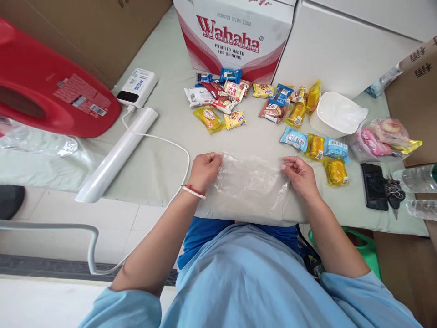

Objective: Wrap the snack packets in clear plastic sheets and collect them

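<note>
A clear plastic bag point(251, 184) lies flat at the near edge of the table point(164, 150). My left hand point(204, 169) pinches its upper left corner, fingers closed on the film. My right hand point(300, 175) pinches the upper right corner the same way. Beyond the bag lie several small wrapped snacks point(218, 102), in yellow, blue, red and white, with more snacks point(316, 148) to the right.
A Wahaha water carton point(235, 34) stands at the back. A roll of clear bags point(118, 152), a power bank point(137, 86) with its white cable and a red jug point(51, 89) are left. A white tub point(336, 114), a filled snack bag point(382, 139), a phone point(373, 186) and keys are right.
</note>
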A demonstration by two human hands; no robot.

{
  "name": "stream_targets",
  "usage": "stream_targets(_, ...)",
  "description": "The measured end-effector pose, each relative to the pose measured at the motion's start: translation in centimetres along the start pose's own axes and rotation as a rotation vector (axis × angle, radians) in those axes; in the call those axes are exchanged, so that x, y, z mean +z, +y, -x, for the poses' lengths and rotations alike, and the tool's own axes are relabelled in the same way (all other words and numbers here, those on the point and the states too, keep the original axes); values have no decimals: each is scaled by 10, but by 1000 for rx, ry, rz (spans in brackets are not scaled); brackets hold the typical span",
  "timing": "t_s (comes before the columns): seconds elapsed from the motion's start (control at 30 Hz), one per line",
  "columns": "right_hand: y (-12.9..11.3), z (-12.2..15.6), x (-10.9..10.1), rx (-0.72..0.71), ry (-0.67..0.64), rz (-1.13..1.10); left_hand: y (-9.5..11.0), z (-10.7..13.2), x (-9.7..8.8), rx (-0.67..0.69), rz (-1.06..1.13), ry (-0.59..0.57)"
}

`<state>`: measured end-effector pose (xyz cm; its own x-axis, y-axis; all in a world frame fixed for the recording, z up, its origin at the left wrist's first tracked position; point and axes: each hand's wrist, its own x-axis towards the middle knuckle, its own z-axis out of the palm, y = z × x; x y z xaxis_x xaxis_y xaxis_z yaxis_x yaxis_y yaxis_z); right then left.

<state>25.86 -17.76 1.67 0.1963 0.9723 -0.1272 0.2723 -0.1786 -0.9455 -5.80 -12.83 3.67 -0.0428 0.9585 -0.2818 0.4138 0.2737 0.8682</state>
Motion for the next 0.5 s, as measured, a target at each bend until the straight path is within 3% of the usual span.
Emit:
stream_targets(0.07,1,-5,1,21,2,12,-4,2,-6,-81,-13,-12)
stream_targets(0.13,0,-10,3,31,-11,25,-4,5,-11,-57,-183,28)
stream_targets(0.27,-8,-20,4,-35,-86,160,4,14,-12,233,-635,139)
stream_targets(0.33,-15,-24,4,-147,-126,276,10,17,-8,426,-732,108)
stream_targets(0.43,-25,-27,4,-357,-192,355,17,14,-1,594,-665,-32)
stream_targets(0.5,-29,-30,5,-423,-209,340,16,6,3,550,-497,-83)
